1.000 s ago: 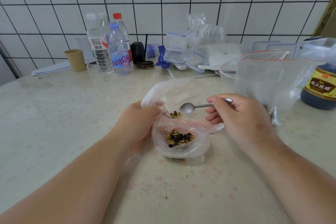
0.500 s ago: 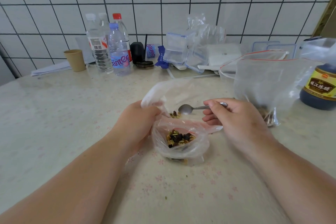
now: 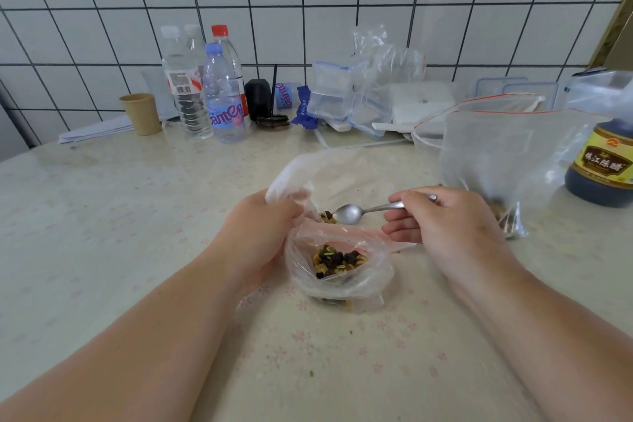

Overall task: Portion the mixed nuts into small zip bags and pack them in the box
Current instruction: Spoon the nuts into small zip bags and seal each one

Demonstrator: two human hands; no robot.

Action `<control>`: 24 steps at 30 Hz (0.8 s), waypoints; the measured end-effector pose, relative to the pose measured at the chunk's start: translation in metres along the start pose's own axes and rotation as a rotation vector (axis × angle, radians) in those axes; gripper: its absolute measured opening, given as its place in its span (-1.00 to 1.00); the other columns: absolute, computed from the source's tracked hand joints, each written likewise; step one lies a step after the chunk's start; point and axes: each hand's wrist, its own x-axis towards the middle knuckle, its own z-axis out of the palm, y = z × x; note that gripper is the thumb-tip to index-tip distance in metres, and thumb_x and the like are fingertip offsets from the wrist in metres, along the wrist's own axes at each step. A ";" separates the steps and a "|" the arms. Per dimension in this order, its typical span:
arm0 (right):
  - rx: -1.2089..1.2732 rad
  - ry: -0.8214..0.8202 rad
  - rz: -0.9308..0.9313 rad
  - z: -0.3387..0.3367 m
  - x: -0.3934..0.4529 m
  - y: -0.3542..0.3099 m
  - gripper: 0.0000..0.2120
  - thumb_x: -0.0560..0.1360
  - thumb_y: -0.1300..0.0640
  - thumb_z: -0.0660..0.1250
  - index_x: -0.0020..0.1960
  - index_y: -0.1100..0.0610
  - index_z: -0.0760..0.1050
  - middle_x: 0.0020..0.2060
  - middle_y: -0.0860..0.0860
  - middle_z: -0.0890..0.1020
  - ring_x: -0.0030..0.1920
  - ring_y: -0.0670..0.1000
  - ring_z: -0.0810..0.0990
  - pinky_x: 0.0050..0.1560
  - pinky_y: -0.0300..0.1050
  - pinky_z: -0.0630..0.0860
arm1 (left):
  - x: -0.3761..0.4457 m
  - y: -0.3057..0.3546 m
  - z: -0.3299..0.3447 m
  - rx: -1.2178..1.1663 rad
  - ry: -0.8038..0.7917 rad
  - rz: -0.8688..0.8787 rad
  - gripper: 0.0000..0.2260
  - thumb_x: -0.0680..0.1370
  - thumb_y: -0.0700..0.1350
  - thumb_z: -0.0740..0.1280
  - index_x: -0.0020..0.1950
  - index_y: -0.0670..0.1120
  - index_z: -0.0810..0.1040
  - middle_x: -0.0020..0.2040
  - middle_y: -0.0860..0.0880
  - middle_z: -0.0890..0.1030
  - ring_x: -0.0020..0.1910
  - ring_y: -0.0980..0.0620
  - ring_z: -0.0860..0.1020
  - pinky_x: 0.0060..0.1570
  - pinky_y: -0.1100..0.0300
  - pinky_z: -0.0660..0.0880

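A small clear zip bag [image 3: 342, 279] sits on the table in front of me with a portion of mixed nuts [image 3: 337, 260] inside. Behind it lies a larger clear plastic bag [image 3: 329, 178], its mouth open, with a few nuts [image 3: 327, 217] showing inside. My left hand [image 3: 260, 233] grips the plastic at the bags' left edge. My right hand [image 3: 445, 226] holds a metal spoon [image 3: 356, 212], whose empty bowl hovers just above the nuts in the larger bag.
A big red-lined zip bag [image 3: 507, 161] stands at the right, beside a dark vinegar bottle [image 3: 603, 164]. Along the tiled wall stand water bottles [image 3: 222, 96], a paper cup [image 3: 141, 113], clear lidded boxes [image 3: 332, 92] and loose plastic bags [image 3: 387, 62].
My right hand has lowered the spoon a little and drawn it slightly toward me; the left hand and the bags have stayed put.
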 end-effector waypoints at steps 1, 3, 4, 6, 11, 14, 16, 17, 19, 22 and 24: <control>0.059 0.006 0.039 0.001 0.001 0.000 -0.79 0.53 0.24 0.24 -0.11 0.14 0.66 -0.33 0.08 0.72 -0.29 0.09 0.73 -0.31 -0.17 0.61 | 0.000 0.000 0.000 0.004 -0.006 0.000 -0.74 0.38 -0.13 0.34 -0.08 0.12 0.76 0.03 -0.11 0.77 0.09 -0.23 0.72 0.26 -0.28 0.58; 0.170 0.021 0.123 0.003 0.002 0.000 -0.80 0.53 0.29 0.24 -0.10 0.23 0.65 -0.35 0.13 0.71 -0.32 0.11 0.72 -0.37 -0.18 0.60 | 0.000 0.001 0.001 0.007 -0.015 0.001 -0.75 0.38 -0.11 0.34 -0.09 0.13 0.77 0.04 -0.08 0.77 0.11 -0.21 0.72 0.27 -0.27 0.57; 0.210 0.027 0.161 0.004 0.003 0.000 -0.80 0.53 0.31 0.23 -0.09 0.27 0.63 -0.36 0.14 0.70 -0.33 0.11 0.71 -0.38 -0.18 0.59 | -0.001 0.001 0.002 -0.001 -0.019 0.001 -0.75 0.39 -0.11 0.34 -0.09 0.12 0.77 0.04 -0.09 0.77 0.11 -0.21 0.72 0.28 -0.26 0.57; 0.256 0.031 0.210 0.006 0.003 0.000 -0.81 0.53 0.32 0.22 -0.07 0.31 0.62 -0.37 0.15 0.69 -0.35 0.10 0.71 -0.40 -0.17 0.59 | -0.002 0.002 0.004 -0.023 -0.023 -0.003 -0.76 0.39 -0.14 0.34 -0.10 0.08 0.77 0.03 -0.11 0.77 0.11 -0.22 0.72 0.27 -0.27 0.57; 0.347 -0.005 0.283 0.011 0.001 -0.001 -0.83 0.56 0.34 0.22 -0.06 0.34 0.59 -0.39 0.14 0.68 -0.40 0.04 0.68 -0.42 -0.20 0.61 | -0.001 0.000 0.006 -0.128 -0.022 -0.032 -0.76 0.42 -0.24 0.34 -0.04 -0.06 0.77 0.09 -0.21 0.75 0.13 -0.28 0.71 0.29 -0.30 0.55; 0.476 -0.003 0.364 0.012 0.002 -0.001 -0.83 0.57 0.35 0.21 -0.07 0.36 0.56 -0.41 0.15 0.66 -0.42 0.02 0.68 -0.41 -0.22 0.62 | 0.000 -0.001 0.005 -0.186 -0.022 -0.056 -0.68 0.49 -0.28 0.30 0.23 -0.19 0.63 0.11 -0.29 0.73 0.14 -0.33 0.70 0.31 -0.29 0.53; 0.533 0.020 0.403 0.009 0.003 0.000 -0.84 0.57 0.34 0.22 -0.07 0.37 0.56 -0.41 0.17 0.67 -0.41 0.03 0.69 -0.43 -0.22 0.60 | -0.001 -0.001 0.006 -0.164 -0.005 -0.040 -0.67 0.51 -0.26 0.29 0.27 -0.17 0.60 0.07 -0.26 0.74 0.11 -0.30 0.71 0.27 -0.25 0.57; 0.555 0.029 0.413 0.007 0.005 0.000 -0.84 0.57 0.34 0.22 -0.07 0.38 0.56 -0.40 0.18 0.67 -0.39 0.04 0.70 -0.43 -0.23 0.59 | -0.001 0.000 0.006 -0.146 0.007 -0.030 -0.69 0.53 -0.25 0.29 0.25 -0.15 0.61 0.05 -0.24 0.75 0.10 -0.31 0.71 0.25 -0.24 0.59; 0.597 0.038 0.424 0.004 0.006 0.001 -0.83 0.58 0.33 0.22 -0.07 0.38 0.55 -0.39 0.19 0.67 -0.37 0.05 0.71 -0.43 -0.24 0.58 | -0.002 0.001 0.006 -0.130 0.028 -0.031 -0.74 0.57 -0.25 0.28 0.21 -0.10 0.65 0.02 -0.21 0.76 0.11 -0.32 0.70 0.21 -0.24 0.61; 0.644 0.049 0.425 -0.001 0.009 0.002 -0.81 0.60 0.30 0.21 -0.09 0.36 0.55 -0.42 0.17 0.67 -0.39 0.03 0.70 -0.44 -0.25 0.57 | -0.002 0.002 0.005 -0.127 0.054 -0.053 -0.75 0.60 -0.25 0.26 0.20 -0.10 0.65 0.01 -0.21 0.77 0.08 -0.30 0.71 0.09 -0.17 0.65; 0.666 0.052 0.414 -0.004 0.011 0.000 -0.78 0.61 0.29 0.19 -0.12 0.34 0.55 -0.45 0.15 0.66 -0.43 0.00 0.69 -0.46 -0.26 0.57 | -0.003 0.004 0.004 -0.120 0.065 -0.059 -0.75 0.60 -0.24 0.27 0.22 -0.10 0.64 0.01 -0.20 0.77 0.02 -0.26 0.73 0.02 -0.12 0.66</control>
